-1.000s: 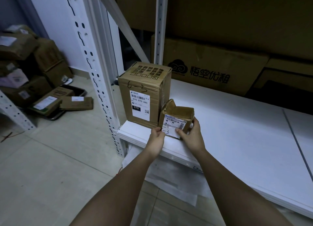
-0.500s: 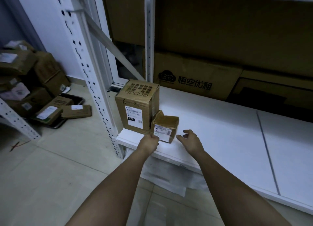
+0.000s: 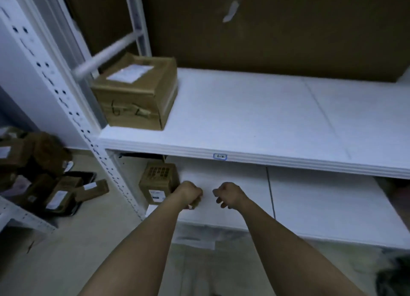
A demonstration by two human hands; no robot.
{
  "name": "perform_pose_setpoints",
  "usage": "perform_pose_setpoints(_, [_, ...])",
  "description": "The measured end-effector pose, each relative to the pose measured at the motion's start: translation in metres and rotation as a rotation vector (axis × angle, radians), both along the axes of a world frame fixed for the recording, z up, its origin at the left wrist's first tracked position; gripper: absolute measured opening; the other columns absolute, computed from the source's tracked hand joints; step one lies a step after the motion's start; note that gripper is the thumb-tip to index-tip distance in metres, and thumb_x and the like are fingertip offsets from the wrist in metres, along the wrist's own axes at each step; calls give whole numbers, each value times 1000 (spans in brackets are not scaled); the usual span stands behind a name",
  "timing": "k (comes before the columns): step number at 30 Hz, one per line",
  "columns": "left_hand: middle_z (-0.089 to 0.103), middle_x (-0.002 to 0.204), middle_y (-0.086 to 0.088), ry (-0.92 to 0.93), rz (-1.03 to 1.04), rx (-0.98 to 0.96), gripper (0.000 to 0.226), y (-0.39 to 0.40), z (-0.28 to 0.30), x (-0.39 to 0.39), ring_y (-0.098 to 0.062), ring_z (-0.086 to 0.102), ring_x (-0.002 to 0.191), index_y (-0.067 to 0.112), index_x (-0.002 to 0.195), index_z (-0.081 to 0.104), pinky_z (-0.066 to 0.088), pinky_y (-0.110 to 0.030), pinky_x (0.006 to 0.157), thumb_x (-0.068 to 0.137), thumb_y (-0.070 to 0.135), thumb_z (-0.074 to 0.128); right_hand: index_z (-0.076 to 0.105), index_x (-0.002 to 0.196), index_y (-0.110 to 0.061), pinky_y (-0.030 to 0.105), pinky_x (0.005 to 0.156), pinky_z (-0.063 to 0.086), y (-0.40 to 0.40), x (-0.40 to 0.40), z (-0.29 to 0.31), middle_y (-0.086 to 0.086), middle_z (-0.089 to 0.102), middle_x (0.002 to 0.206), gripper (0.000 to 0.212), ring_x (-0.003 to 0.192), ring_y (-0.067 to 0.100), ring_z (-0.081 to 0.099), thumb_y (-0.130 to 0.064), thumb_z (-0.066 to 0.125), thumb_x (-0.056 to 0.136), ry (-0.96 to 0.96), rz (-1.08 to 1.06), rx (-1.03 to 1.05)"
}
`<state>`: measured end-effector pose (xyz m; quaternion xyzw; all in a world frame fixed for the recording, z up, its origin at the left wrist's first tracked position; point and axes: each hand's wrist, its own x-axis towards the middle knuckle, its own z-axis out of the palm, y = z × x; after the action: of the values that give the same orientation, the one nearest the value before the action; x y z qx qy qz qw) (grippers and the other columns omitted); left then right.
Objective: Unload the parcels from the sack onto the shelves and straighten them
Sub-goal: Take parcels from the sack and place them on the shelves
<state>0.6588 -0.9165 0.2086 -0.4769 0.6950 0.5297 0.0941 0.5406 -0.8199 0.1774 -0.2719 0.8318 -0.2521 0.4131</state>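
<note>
Two hands low over the bottom shelf, a small parcel almost hidden under the left one.

The left hand (image 3: 188, 194) hangs curled over the small parcel (image 3: 195, 204), of which only a sliver shows at its 5 o'clock; whether that grip actually closes on the card I cannot tell. The right hand (image 3: 228, 193) is just beside it at 3 o'clock, fingers loosely curled and holding nothing. The parcel sits near the front edge of the lower shelf (image 3: 310, 207), close beside the tall box (image 3: 158, 182) at the left hand's 9 o'clock, likely so the two line up with labels outward. Another box (image 3: 135, 95) rests on the upper shelf (image 3: 255, 118) at 11 o'clock, against the post (image 3: 73, 109). More parcels lie heaped on the floor (image 3: 66, 240) at 9 o'clock.
</note>
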Motion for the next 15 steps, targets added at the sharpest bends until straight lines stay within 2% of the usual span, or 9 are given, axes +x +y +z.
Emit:
perform_pose_setpoints(2, [57, 69, -8, 9, -44, -25, 15, 17, 51, -7, -17, 50, 55, 3, 89, 54, 39, -20, 48, 95, 15, 49, 54, 95, -8, 25, 61, 42, 25, -2, 50, 8, 65, 90, 23, 62, 16, 57, -31, 53, 95, -7, -22, -2])
perform_pose_setpoints(3, [57, 70, -8, 22, -69, -29, 14, 28, 72, -12, -18, 51, 56, 4, 93, 54, 43, -23, 54, 95, 16, 49, 54, 98, -7, 26, 61, 42, 39, -3, 74, 9, 65, 91, 24, 62, 15, 57, -31, 52, 96, -13, -39, -3])
perform_pose_setpoints(5, [63, 86, -8, 23, -108, -28, 18, 48, 107, -27, -19, 57, 70, 7, 102, 56, 46, -30, 71, 95, 21, 48, 56, 107, -5, 25, 61, 42, 65, -10, 113, 8, 64, 93, 28, 62, 14, 55, -31, 51, 97, -24, -63, -6])
perform_pose_setpoints(7, [64, 90, -4, 19, -188, -52, 19, 72, 137, -47, -16, 60, 74, 11, 101, 57, 44, -26, 67, 95, 25, 47, 55, 107, -6, 24, 58, 41, 95, -21, 148, 9, 63, 94, 26, 61, 14, 55, -29, 51, 97, -30, -106, -27])
perform_pose_setpoints(9, [64, 81, -2, 45, -256, -99, 18, 100, 160, -72, -14, 61, 67, 11, 89, 58, 40, -23, 61, 94, 25, 47, 53, 99, -7, 24, 57, 41, 128, -34, 175, 10, 63, 94, 20, 61, 14, 55, -27, 50, 97, 5, -168, -67])
perform_pose_setpoints(12, [60, 75, -9, 100, -327, -192, 20, 146, 184, -107, -24, 56, 64, 10, 72, 54, 38, -25, 59, 89, 20, 49, 52, 94, -8, 24, 58, 41, 179, -56, 202, 10, 64, 92, 17, 61, 14, 56, -24, 49, 96, 59, -264, -97])
perform_pose_setpoints(15, [61, 81, -15, 148, -392, -236, 19, 198, 200, -144, -27, 53, 70, 6, 77, 54, 38, -28, 63, 89, 19, 48, 53, 93, -8, 25, 59, 41, 238, -83, 218, 13, 65, 95, 16, 62, 15, 58, -23, 49, 95, 103, -348, -110])
